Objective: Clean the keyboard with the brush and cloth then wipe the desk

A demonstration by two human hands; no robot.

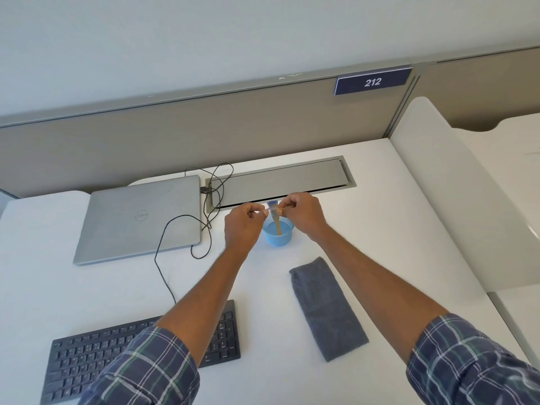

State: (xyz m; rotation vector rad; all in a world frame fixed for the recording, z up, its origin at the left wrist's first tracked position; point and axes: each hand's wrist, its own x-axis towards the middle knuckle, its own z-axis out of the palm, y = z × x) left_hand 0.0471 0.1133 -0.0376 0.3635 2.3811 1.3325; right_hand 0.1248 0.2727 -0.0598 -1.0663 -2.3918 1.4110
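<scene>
Brush (277,224) held over the blue cup (279,240)!
Left hand (244,222) and right hand (302,213) fingers both pinch its head.

**Bright, even light with a wide-angle bend**

Soft, diffuse light fills the scene. The white table (380,258) is bright without harsh glare, and shadows are faint. The partition (175,141) edges bow towards the frame's borders. The small brush (276,221) looks slightly soft.
</scene>
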